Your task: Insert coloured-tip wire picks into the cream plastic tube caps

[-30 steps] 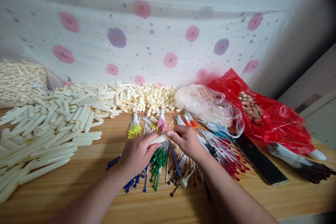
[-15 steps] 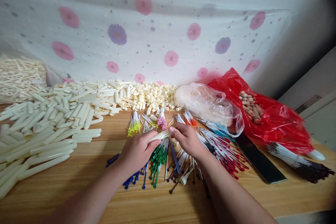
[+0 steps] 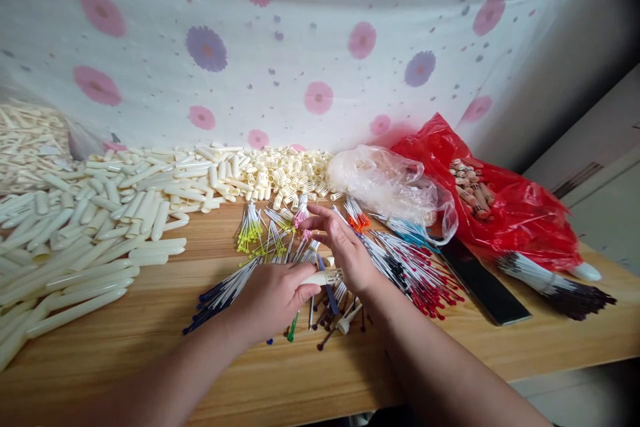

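Note:
My left hand (image 3: 273, 300) is closed around a cream plastic pen barrel (image 3: 316, 279), whose slotted end points right. Close to that end, my right hand (image 3: 347, 253) is raised with its fingers stretched out and apart, and I see nothing in it. Beyond its fingertips stands a bunch of pink-tipped pen refills (image 3: 301, 212). Yellow-tipped refills (image 3: 249, 230) lie to the left of these. Blue-tipped refills (image 3: 210, 303) stick out beside my left hand, which covers part of the bunch. Red-tipped refills (image 3: 430, 287) fan out right of my right hand.
Cream barrels (image 3: 100, 220) and small slotted cream parts (image 3: 290, 173) are heaped along the back and left. A clear plastic bag (image 3: 380, 177), a red bag (image 3: 520, 213), a dark flat strip (image 3: 485, 283) and a dark-tipped refill bundle (image 3: 555, 283) lie on the right. A blue blade-like tool (image 3: 329, 293) lies centrally.
My right hand has let go of the barrel's slotted end and opened, its fingers reaching up and left. My left hand keeps the barrel, now slightly lower. The whole view has shifted slightly.

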The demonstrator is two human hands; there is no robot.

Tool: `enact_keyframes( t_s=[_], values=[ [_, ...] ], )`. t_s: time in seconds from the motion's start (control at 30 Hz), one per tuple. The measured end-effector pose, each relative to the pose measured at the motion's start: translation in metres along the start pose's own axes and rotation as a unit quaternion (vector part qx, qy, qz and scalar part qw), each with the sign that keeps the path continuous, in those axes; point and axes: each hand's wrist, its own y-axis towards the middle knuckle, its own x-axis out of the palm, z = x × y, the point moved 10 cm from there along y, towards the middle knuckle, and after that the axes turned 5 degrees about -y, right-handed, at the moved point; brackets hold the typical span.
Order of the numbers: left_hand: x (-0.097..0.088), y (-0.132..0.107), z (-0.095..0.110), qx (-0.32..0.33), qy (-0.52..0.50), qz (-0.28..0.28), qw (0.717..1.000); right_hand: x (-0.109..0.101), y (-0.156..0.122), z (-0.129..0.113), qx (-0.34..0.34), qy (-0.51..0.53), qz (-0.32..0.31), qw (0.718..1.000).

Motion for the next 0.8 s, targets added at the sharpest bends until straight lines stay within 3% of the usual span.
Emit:
enact_keyframes(
  t_s=[0.17, 0.3, 0.6, 0.8],
  values=[
    [0.004, -0.001, 0.004, 0.002, 0.006, -0.002, 1.0, -0.004, 0.002, 0.003, 0.003, -0.016, 0.018, 1.0],
    [0.007, -0.001, 0.0, -0.037, 0.026, -0.001, 0.999, -0.007, 0.002, 0.001, 0.01, -0.027, 0.044, 0.999],
    [0.008, -0.003, 0.002, -0.057, 0.021, -0.006, 0.998, -0.002, 0.008, 0.014, 0.041, 0.0, 0.02, 0.999],
    [0.005, -0.001, 0.0, -0.052, 0.023, 0.012, 0.998, 0.005, 0.005, -0.002, -0.003, -0.023, -0.004, 1.0]
  ],
)
